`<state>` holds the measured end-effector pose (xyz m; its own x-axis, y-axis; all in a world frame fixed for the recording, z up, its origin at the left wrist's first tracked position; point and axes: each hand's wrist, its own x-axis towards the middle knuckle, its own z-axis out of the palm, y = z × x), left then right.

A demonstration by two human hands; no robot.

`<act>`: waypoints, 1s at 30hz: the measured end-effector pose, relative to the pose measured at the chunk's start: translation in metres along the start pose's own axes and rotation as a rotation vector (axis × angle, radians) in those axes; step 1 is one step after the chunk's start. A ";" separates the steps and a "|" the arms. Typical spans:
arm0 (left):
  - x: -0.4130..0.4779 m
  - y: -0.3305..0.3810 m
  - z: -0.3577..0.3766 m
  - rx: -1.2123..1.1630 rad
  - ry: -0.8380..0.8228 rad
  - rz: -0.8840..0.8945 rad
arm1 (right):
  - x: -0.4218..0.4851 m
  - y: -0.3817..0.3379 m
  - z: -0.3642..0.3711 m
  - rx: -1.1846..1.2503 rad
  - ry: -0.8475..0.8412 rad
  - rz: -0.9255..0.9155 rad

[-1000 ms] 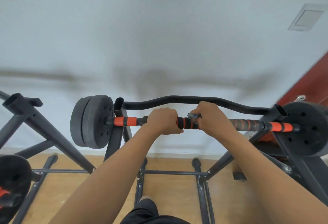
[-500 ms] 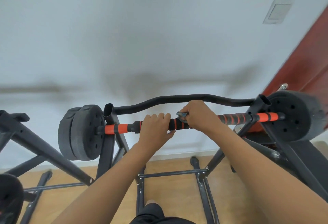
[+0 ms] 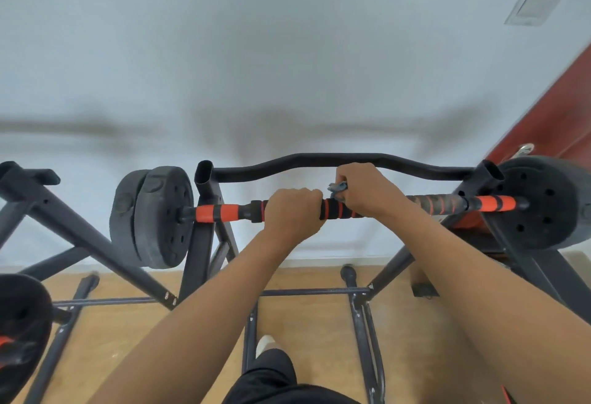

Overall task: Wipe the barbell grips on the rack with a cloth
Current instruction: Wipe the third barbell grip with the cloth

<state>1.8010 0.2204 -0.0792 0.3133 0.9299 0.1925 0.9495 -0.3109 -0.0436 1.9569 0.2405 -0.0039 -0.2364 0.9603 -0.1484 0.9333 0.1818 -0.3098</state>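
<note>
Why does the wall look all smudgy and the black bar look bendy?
Head view: the grey smudges on the wall are soft, blurry shadows. The curved black bar is really shaped wavy, though the wide lens also tilts the rack legs outward. The hands and barbell look sharp, without glare.

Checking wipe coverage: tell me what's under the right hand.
A grey cloth peeks out beside the right hand, which grips the black-and-orange striped foam barbell grip; the rest of the cloth is covered.

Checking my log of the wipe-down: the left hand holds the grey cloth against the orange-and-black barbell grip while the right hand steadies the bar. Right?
Not quite: the head view shows the grey cloth in the right hand, on the orange-and-black barbell grip. The left hand steadies the bar.
</note>
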 end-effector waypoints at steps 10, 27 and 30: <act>0.002 0.001 -0.021 -0.081 -0.118 0.009 | -0.013 0.001 -0.012 0.047 -0.084 -0.026; -0.034 0.007 0.021 -0.065 0.394 0.121 | -0.019 -0.002 -0.001 0.031 -0.039 -0.012; -0.036 0.009 0.012 -0.077 0.351 0.112 | -0.024 0.002 -0.010 0.068 -0.067 -0.033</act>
<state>1.7983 0.1869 -0.0983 0.3769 0.7694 0.5157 0.9011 -0.4334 -0.0121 1.9666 0.2203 0.0084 -0.2863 0.9373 -0.1989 0.9046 0.1959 -0.3786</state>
